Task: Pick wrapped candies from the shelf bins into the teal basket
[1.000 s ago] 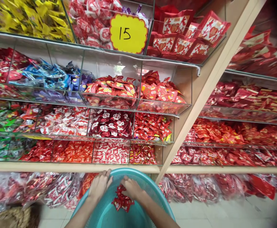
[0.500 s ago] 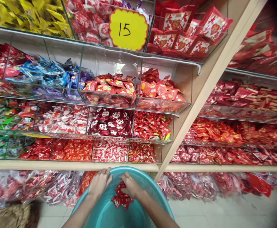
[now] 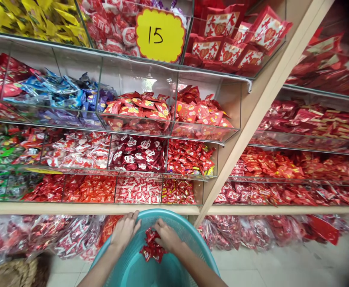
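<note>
A teal plastic basket (image 3: 196, 235) with a mesh wall stands below the shelves. My left hand (image 3: 125, 228) is closed over its far left rim, fingers hooked on the edge. Inside the basket lies a small heap of red-wrapped candies (image 3: 152, 252). My right hand (image 3: 166, 235) reaches in over the right side, its fingers curled against the upper part of this heap. The fingertips are partly hidden among the wrappers.
Clear-fronted shelf bins hold wrapped candies (image 3: 138, 155) in many colours. A yellow price sign (image 3: 160, 35) reads 15. A slanted wooden post (image 3: 252, 119) divides the shelves. Bagged candies (image 3: 75, 235) lie underneath, and a woven basket (image 3: 9, 273) stands lower left on the tiled floor.
The view has shifted very slightly. Both hands, the basket and the candies in it stay almost exactly where they were.
</note>
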Available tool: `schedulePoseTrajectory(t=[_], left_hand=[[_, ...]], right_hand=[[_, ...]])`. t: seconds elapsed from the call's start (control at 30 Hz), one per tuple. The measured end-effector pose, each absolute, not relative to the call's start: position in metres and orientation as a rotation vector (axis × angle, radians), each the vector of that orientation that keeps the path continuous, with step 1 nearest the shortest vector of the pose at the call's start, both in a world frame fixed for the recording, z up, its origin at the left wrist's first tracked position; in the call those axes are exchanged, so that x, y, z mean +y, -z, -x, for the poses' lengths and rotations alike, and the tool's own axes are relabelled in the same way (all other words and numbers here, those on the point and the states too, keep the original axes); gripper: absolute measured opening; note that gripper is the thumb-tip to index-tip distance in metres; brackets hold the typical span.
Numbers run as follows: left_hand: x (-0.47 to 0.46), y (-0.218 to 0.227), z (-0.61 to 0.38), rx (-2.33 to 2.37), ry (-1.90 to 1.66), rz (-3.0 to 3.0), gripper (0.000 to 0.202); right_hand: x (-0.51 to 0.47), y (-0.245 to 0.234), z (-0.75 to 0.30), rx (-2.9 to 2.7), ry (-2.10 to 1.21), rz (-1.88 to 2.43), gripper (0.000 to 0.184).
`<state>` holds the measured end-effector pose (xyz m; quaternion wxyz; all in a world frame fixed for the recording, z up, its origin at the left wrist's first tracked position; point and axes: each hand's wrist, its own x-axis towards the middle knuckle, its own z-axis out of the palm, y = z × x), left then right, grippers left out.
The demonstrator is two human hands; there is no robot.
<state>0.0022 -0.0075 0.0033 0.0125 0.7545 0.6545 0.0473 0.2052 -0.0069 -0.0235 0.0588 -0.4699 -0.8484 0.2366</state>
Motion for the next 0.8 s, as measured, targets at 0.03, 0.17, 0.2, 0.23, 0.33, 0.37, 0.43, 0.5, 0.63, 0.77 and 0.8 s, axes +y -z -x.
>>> schedulePoseTrajectory(t=[0.03, 0.17, 0.2, 0.23, 0.33, 0.37, 0.43, 0.5, 0.63, 0.77, 0.8], left_hand=[[-0.007, -0.002, -0.002, 2.044, -0.142, -2.346, 0.05], [-0.006, -0.001, 0.0, 2.037, -0.113, -2.336, 0.051], [-0.006, -0.001, 0.001, 2.034, -0.11, -2.332, 0.051], [-0.006, -0.001, 0.001, 2.031, -0.108, -2.329, 0.052], [-0.005, -0.001, 0.002, 2.034, -0.111, -2.307, 0.051], [-0.005, -0.001, 0.002, 2.035, -0.113, -2.3, 0.051], [-0.005, -0.002, 0.002, 2.034, -0.122, -2.293, 0.052], [-0.004, -0.002, 0.002, 2.029, -0.138, -2.297, 0.052], [-0.004, -0.002, 0.002, 2.019, -0.176, -2.297, 0.051], [-0.005, -0.002, 0.002, 2.033, -0.161, -2.281, 0.05], [-0.006, -0.002, 0.002, 2.033, -0.156, -2.28, 0.05]], right_hand=[[-0.008, 0.019, -0.206, -2.607, -0.696, 1.439, 0.041], [-0.011, -0.016, -0.211, -2.678, -0.569, 1.444, 0.04], [-0.011, -0.031, -0.213, -2.664, -0.541, 1.414, 0.04], [-0.01, -0.048, -0.216, -2.642, -0.52, 1.367, 0.039], [-0.004, -0.113, -0.229, -2.528, -0.441, 1.176, 0.029], [0.0, -0.136, -0.235, -2.473, -0.388, 1.142, 0.024], [0.012, -0.179, -0.247, -2.354, -0.246, 1.127, 0.018], [0.027, -0.212, -0.26, -2.252, -0.113, 1.228, 0.015], [0.053, -0.242, -0.274, -2.213, 0.03, 1.521, 0.014], [0.064, -0.241, -0.27, -2.306, 0.066, 1.652, 0.015], [0.066, -0.241, -0.268, -2.323, 0.064, 1.663, 0.014]])
